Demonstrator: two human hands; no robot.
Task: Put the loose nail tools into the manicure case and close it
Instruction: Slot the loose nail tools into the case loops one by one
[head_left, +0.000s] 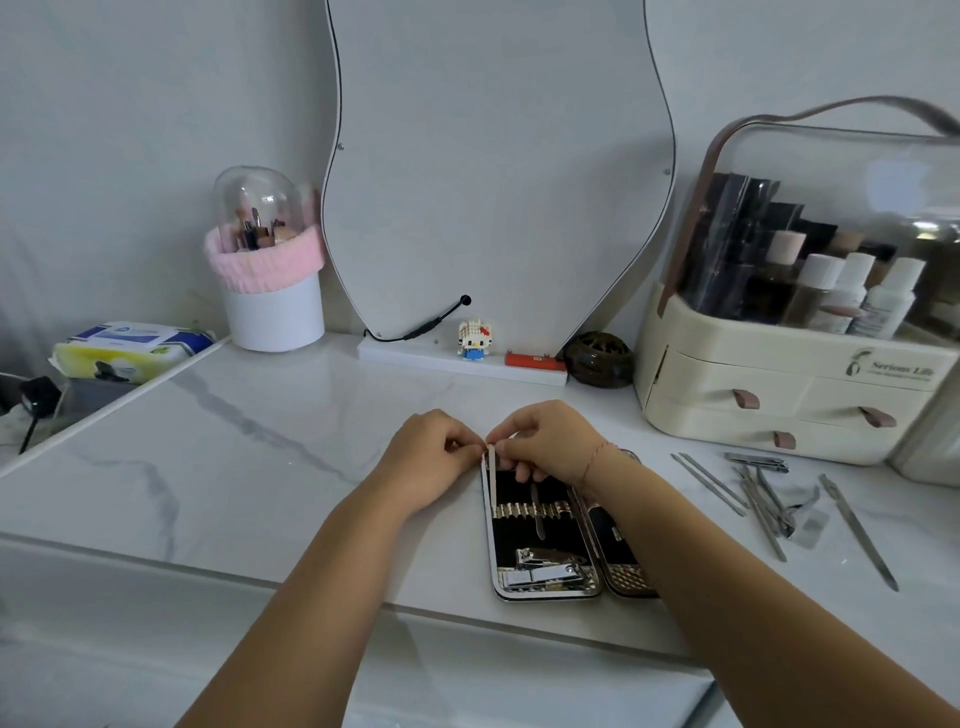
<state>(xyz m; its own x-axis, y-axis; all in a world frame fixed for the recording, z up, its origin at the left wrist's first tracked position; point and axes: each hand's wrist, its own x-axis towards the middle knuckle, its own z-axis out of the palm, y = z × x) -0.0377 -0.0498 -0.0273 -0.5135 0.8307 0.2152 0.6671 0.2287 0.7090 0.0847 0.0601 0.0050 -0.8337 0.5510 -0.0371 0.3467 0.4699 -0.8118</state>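
Forearms reach forward. The left hand (431, 452) and right hand (545, 441) meet, fingertips pinching a slim nail tool's (491, 478) top over the open manicure case (540, 540) beneath them. Loose tools (769, 499) lie right of both hands.

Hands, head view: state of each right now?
Left hand: pinching the top of the slim metal tool over the manicure case.
Right hand: pinching the same tool's top.

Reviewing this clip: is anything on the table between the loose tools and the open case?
Nothing visible lies on the table between the loose tools and the case. Only the right arm crosses above that gap; the right hand and left hand pinch a file at the case's left slot.
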